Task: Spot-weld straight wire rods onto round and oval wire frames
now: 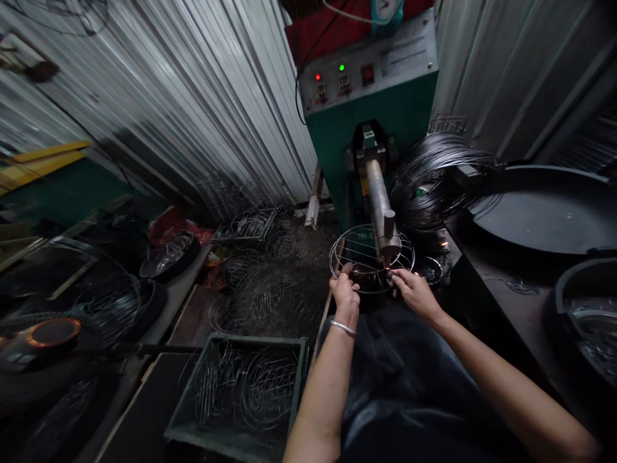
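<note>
Both hands meet at the near rim of a round wire grille (371, 256). The left hand (345, 290) pinches the rim with its fingers (347, 269) closed on the wire, and the right hand (415, 292) grips the same rim a little to the side, its fingers (398, 278) curled shut around it. Holding it at two points seems meant to keep the grille flat and steady. Just beyond the fingers, the tip of the welder arm (380, 206) presses down on the grille, with a small orange glow at the contact. The arm reaches out from the green machine (371, 109) further back, so the grille lies between the fingers and the machine, directly under the tip. A metal bangle (343, 328) sits on the left wrist. To the right of the fingers, a coil of wire (434, 177) rests on the dark worktop (496, 270), probably kept within easy reach. Below and left of the fingers, on the floor, a green crate (243, 392) holds loose wire rings, with more wire pieces scattered beside it.
</note>
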`<state>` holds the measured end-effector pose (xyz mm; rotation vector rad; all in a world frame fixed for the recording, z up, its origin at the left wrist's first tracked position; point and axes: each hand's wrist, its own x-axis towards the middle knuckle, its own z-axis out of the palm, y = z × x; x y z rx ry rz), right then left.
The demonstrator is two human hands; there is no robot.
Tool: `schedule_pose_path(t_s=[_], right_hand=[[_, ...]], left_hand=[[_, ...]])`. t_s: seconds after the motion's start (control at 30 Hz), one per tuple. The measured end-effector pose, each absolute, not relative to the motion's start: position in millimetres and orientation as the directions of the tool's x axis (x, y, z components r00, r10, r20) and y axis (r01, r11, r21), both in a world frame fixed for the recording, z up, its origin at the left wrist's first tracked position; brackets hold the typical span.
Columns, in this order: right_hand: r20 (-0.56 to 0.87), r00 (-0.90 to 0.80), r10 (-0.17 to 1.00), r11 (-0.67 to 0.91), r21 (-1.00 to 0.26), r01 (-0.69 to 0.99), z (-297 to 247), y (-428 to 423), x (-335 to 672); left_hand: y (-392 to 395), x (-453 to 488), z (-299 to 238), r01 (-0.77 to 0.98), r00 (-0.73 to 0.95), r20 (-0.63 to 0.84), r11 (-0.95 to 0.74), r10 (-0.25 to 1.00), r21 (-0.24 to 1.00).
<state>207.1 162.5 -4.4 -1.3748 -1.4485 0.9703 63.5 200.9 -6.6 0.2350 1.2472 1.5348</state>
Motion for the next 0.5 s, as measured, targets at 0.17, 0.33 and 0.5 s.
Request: schedule_pose_path(t_s=[0.17,0.33,0.5], right_hand=[[0.090,0.015,0.996,0.076,-0.909,0.411,-3,145,239],[0.074,0.610,0.789,-0.462,-0.582,0.669,-22,75,408],[-0.372,0.735,0.567,-0.810,-0.090,0.580,-68,16,535]], left_hand=[[198,42,-4,-0.588,-0.290,-0.530,0.289,0.796,0.756],[226,-5,14,-0.425,-0.157,-0.517,0.415,0.842,0.805],[255,-10,19,-0.275,0.038,-0.601,0.586,0.799,0.762]])
